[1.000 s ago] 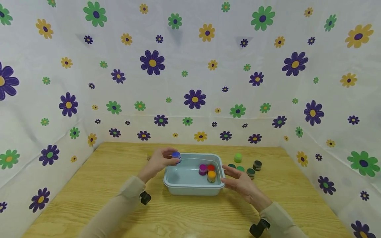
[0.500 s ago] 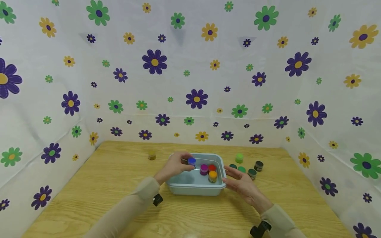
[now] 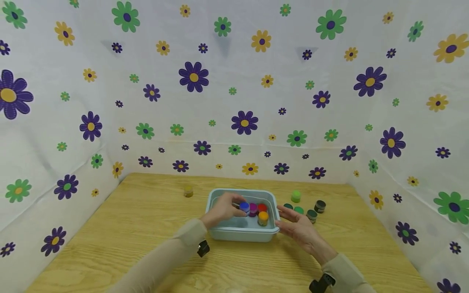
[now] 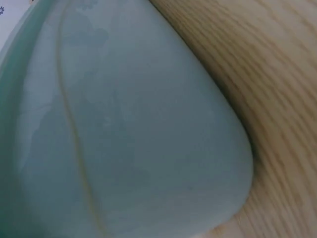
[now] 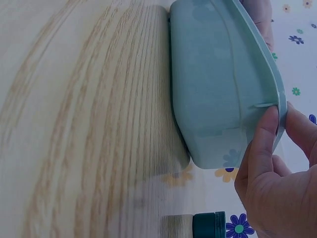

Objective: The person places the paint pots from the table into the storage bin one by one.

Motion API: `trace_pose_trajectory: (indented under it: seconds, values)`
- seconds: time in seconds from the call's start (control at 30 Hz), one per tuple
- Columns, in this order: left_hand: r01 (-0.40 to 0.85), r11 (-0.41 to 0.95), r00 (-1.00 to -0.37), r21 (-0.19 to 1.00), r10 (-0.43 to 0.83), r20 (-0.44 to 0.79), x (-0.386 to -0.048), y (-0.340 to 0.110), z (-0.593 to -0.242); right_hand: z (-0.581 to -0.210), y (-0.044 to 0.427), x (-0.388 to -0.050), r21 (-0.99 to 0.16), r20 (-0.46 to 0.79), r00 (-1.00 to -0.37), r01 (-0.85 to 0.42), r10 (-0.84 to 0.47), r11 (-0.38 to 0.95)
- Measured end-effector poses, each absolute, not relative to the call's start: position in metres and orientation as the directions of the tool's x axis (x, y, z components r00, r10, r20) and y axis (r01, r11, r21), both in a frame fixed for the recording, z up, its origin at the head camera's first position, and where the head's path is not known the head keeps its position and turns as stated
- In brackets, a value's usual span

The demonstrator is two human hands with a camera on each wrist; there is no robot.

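Head view: one tub point(image 3: 243, 236), ten jars point(image 3: 244, 208)

This looks like a screened-off booth for filming handwork at a table — whether it stands in a home, a studio or an office cannot be told. White sheeting printed with purple, green and yellow daisies forms a back wall point(image 3: 220, 106), a left wall point(image 3: 44, 136) and a right wall point(image 3: 421, 130), closing in the light wood-grain tabletop point(image 3: 106, 236) on three sides. The creases running across it suggest hung sheets rather than papered walls. Black wrist cameras point(image 3: 203, 248) at both cuffs — worn over beige sleeves point(image 3: 165, 248) — point to a recording set-up.
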State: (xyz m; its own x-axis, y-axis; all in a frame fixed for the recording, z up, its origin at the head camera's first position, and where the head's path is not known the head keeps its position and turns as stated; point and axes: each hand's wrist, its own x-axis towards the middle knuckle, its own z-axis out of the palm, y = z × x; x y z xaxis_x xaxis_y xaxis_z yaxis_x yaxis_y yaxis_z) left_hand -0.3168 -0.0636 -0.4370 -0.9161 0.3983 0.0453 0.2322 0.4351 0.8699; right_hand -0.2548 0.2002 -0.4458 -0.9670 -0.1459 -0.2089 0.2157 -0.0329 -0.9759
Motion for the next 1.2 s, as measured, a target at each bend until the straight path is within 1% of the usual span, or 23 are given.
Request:
trace_pose_trajectory:
  seconds: [0.17, 0.3, 0.63, 0.87, 1.03, 1.2]
  values:
    - [0.229, 0.458, -0.921, 0.859, 0.388, 0.038, -0.320, -0.058, -0.440, -0.446, 0.201, -0.255, -0.976, -0.208, -0.966, 0.216, -0.154, -0.035]
    - [0.219, 0.449, -0.918, 0.866, 0.396, 0.027, -0.320, -0.054, -0.441, -0.446, 0.200, -0.254, -0.975, -0.207, -0.965, 0.217, -0.163, -0.041]
    - [0.282, 0.535, -0.896, 0.796, 0.445, 0.019, -0.318, -0.047, -0.448, -0.448, 0.198, -0.254, -0.974, -0.215, -0.963, 0.223, -0.165, -0.030]
    - [0.252, 0.568, -0.906, 0.783, 0.423, -0.015, -0.315, -0.044, -0.446, -0.445, 0.200, -0.253, -0.974, -0.218, -0.965, 0.223, -0.148, -0.021]
    - [0.268, 0.596, -0.907, 0.757, 0.420, -0.009, -0.316, -0.042, -0.446, -0.445, 0.201, -0.253, -0.976, -0.211, -0.966, 0.215, -0.148, -0.012]
    - [0.258, 0.613, -0.907, 0.747, 0.419, -0.031, -0.318, -0.042, -0.446, -0.443, 0.201, -0.254, -0.978, -0.205, -0.967, 0.207, -0.150, -0.002]
